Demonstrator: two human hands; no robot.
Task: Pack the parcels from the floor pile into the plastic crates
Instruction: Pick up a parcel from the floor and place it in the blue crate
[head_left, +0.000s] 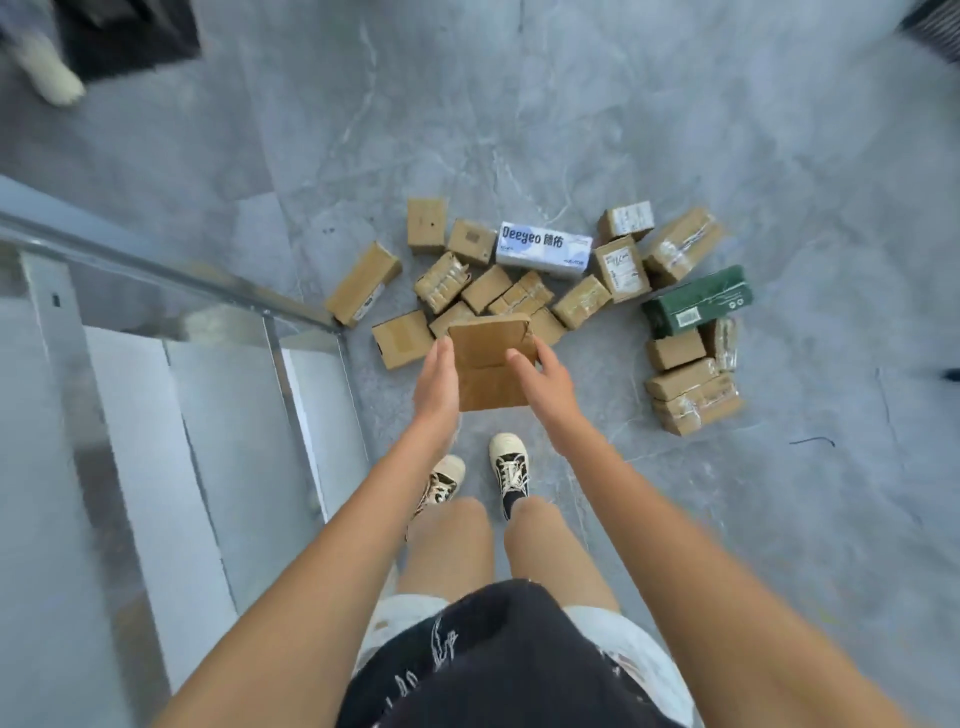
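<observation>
- A flat brown cardboard parcel (491, 364) is held up above the floor
- The pile of parcels (540, 280), mostly brown and perhaps taped, lies scattered on the grey floor

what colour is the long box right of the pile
Dark green, with a barcode label; clearest in the head view.
</observation>
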